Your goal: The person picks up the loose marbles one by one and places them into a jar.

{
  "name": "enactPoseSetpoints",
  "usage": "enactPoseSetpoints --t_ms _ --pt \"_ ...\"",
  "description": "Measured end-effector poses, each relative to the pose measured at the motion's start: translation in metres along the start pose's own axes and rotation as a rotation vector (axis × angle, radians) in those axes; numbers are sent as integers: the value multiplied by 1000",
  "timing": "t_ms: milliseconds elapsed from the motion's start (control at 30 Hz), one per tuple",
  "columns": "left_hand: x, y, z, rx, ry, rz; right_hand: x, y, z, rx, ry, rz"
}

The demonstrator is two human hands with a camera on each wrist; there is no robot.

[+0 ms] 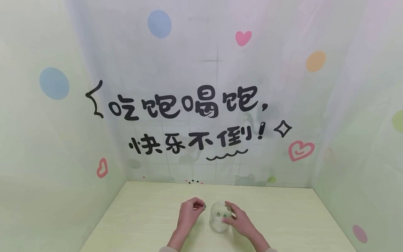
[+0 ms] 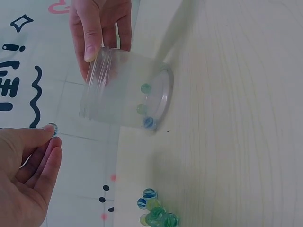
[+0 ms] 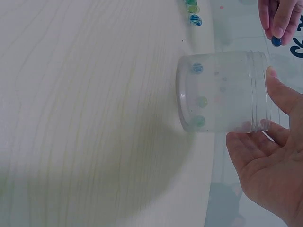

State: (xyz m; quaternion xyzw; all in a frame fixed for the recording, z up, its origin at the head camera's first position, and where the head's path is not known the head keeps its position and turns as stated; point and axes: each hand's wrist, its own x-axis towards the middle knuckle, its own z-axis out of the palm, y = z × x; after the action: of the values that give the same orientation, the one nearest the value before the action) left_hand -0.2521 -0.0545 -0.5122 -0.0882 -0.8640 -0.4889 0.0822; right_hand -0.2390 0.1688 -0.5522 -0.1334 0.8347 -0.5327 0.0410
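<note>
My left hand (image 1: 188,214) pinches a glass marble (image 2: 54,129) between thumb and fingertips, to the left of a clear plastic jar and above the table. In the right wrist view that marble (image 3: 276,41) looks dark blue. The jar (image 3: 232,99) stands upright without a lid, its threaded rim at the top. With thumb and fingers spread around the rim, my right hand (image 1: 241,221) holds the jar from the right. Near its bottom show a blue striped marble (image 2: 149,123) and two greenish marbles (image 2: 145,88).
A cluster of several blue, green and yellowish marbles (image 2: 158,215) lies on the pale wood-grain table (image 1: 151,210), on the jar's left side. Behind the table hangs a printed backdrop (image 1: 201,70) with black lettering, and similar sheets close off both sides.
</note>
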Motion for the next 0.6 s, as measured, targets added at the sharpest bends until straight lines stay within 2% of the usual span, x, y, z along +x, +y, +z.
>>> enactPoseSetpoints --t_ms 600 --pt "-1 9 12 -31 -39 16 1 1 -1 11 5 -11"
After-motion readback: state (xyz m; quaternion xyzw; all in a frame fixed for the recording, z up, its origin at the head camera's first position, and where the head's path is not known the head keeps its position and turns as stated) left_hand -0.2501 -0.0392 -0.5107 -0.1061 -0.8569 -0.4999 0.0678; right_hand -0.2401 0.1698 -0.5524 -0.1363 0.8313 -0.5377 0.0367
